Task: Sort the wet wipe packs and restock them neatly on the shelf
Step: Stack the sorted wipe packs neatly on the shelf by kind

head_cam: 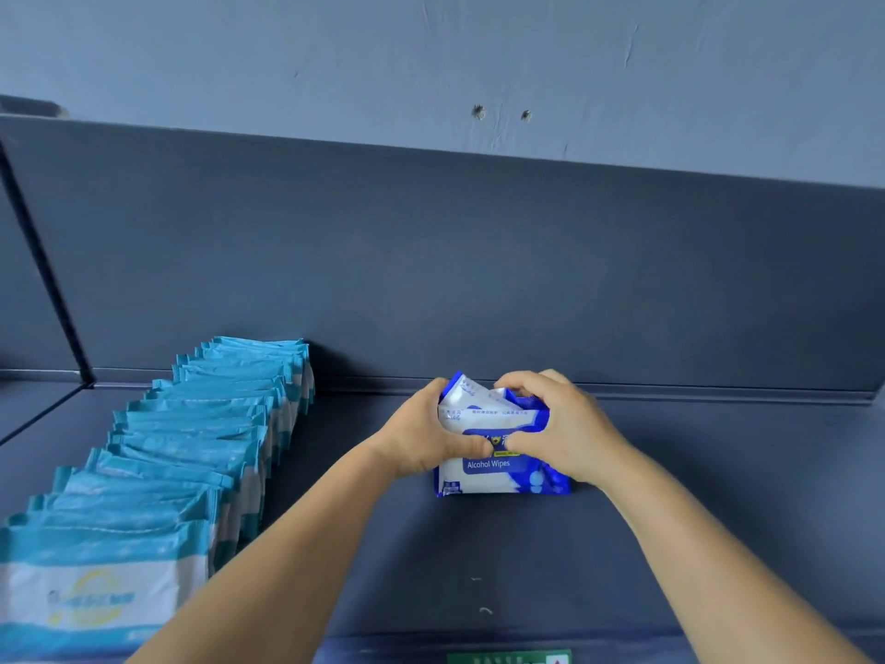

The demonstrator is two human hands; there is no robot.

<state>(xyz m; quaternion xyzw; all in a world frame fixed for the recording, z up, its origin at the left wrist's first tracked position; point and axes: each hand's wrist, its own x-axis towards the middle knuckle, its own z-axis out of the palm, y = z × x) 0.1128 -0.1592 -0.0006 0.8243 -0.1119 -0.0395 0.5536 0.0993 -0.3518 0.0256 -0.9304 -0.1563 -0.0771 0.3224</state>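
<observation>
A small bunch of dark blue and white alcohol wipe packs (498, 474) stands upright on the grey shelf (527, 558), right of centre and a little in front of the back panel. My left hand (421, 438) grips the bunch from its left side, thumb across the front pack. My right hand (560, 428) grips it from the right and over the top. A long row of light blue and white wipe packs (191, 452) stands upright on the left, running from the back panel to the front edge.
The shelf's grey back panel (479, 280) rises behind the packs, with a blue-grey wall above it. A dark divider bar (43, 270) slants down at the far left. A green price label (507, 658) sits on the shelf's front edge.
</observation>
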